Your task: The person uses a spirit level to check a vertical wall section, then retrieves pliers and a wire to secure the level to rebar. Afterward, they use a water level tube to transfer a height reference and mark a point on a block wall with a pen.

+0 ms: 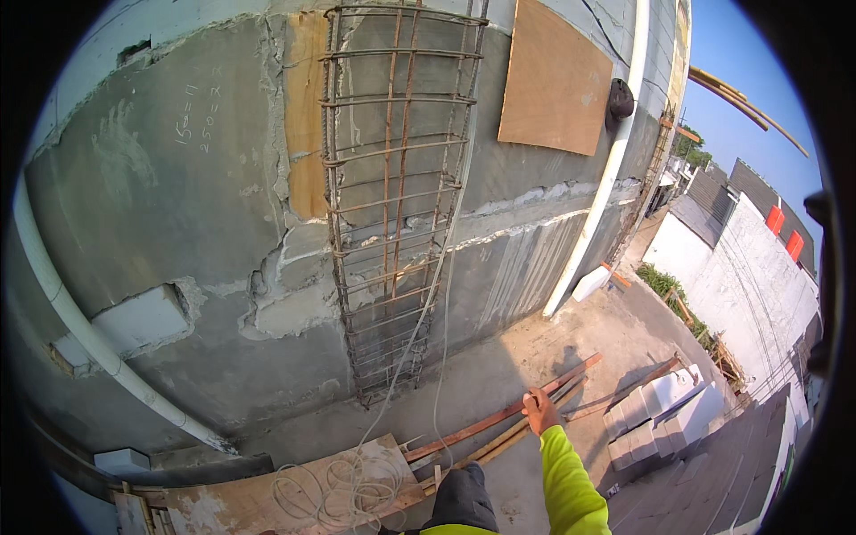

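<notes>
My right hand [539,410], in a bright yellow-green sleeve, reaches forward at lower right of centre. Its fingers are curled closed; whatever may be inside them is hidden. In the picture it overlaps a reddish wooden beam [473,434] and bamboo poles [506,443] on the floor; whether it touches them I cannot tell. My left hand is out of view. Ahead stands a tall rebar cage [397,178] of rusty bars and wire ties against a grey plastered wall [205,178]. A thin pale cable [413,339] hangs beside the cage and lies in loose coils below.
White blocks [640,410] are stacked at right. A plywood sheet [214,508] lies under the cable coils. White pipes [584,241] run along the wall, and another plywood panel [553,80] is fixed up high. Rooftops and a white wall [744,285] lie beyond the floor's edge.
</notes>
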The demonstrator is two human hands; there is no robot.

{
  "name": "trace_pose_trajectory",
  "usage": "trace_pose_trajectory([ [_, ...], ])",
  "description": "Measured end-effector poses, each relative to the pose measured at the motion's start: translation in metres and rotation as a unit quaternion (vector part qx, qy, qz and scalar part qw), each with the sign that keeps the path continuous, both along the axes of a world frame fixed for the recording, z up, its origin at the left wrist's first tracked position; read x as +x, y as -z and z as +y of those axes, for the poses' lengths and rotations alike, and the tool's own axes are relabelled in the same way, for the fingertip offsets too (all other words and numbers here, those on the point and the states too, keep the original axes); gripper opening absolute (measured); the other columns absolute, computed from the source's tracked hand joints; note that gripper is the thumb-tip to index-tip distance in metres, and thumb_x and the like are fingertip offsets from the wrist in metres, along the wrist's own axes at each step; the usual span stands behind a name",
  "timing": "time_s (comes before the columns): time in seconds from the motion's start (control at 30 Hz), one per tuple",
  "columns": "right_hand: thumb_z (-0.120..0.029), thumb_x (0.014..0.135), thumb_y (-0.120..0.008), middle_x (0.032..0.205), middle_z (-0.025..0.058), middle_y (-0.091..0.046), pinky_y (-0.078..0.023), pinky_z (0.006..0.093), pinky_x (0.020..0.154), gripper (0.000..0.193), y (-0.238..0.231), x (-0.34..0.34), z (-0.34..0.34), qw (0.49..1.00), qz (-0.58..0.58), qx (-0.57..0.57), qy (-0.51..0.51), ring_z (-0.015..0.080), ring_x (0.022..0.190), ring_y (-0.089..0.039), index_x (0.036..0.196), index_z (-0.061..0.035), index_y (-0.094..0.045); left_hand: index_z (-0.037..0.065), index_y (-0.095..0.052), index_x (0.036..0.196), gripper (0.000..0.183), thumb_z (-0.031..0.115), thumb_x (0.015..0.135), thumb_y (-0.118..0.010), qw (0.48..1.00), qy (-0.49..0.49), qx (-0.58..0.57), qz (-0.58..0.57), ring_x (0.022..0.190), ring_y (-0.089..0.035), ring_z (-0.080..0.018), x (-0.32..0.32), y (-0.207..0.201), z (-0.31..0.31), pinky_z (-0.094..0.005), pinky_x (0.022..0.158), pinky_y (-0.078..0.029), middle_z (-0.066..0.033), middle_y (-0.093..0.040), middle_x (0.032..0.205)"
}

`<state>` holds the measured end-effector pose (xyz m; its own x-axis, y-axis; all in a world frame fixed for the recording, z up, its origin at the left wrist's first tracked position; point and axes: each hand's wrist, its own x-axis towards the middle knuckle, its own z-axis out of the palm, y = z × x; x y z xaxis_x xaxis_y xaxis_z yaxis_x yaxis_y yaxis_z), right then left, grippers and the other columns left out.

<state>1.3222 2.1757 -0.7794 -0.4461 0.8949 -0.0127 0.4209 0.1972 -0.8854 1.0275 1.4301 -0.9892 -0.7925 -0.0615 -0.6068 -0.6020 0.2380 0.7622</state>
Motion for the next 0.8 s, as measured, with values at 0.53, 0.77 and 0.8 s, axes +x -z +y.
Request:
trace_pose_trajectory([
  [0.53, -0.042, 0.102, -0.049, 0.118, 0.0158, -0.065, -0.048, 0.0339, 0.092, 0.055, -0.497, -0.402, 0.321, 0.847, 0.408, 0.303, -0.158, 0.0226, 0.100, -0.062, 0.135, 0.0014, -0.054, 0.002, -0.064, 0.115, 0.027, 0.019, 0.094, -0.062, 0.989, -0.065, -0.039, 0.129, 0.070, -0.065, -0.0226, 0.033, -0.004, 0.314, -0.0351, 0.059, -0.053, -0.0137, -0.068, 0.096],
  [0.77, -0.052, 0.100, -0.047, 0.093, 0.0054, -0.064, -0.049, 0.0309, 0.070, 0.058, -0.536, -0.455, 0.358, 0.849, 0.410, 0.122, -0.310, 0.0142, 0.075, -0.060, 0.133, -0.0048, -0.055, 0.001, -0.065, 0.111, 0.023, 0.015, 0.093, -0.061, 0.961, -0.001, -0.088, 0.264, 0.068, -0.065, -0.0202, 0.059, -0.020, 0.418, -0.0334, 0.057, -0.054, -0.0116, -0.068, 0.093],
  [0.8, -0.051, 0.101, -0.048, 0.088, 0.0046, -0.063, -0.050, 0.0300, 0.067, 0.056, -0.537, -0.456, 0.357, 0.830, 0.422, 0.075, -0.358, 0.0141, 0.068, -0.059, 0.132, -0.0047, -0.056, 0.001, -0.065, 0.110, 0.021, 0.013, 0.092, -0.061, 0.952, 0.016, -0.098, 0.290, 0.067, -0.064, -0.0195, 0.054, -0.027, 0.426, -0.0330, 0.056, -0.053, -0.0108, -0.068, 0.093],
])
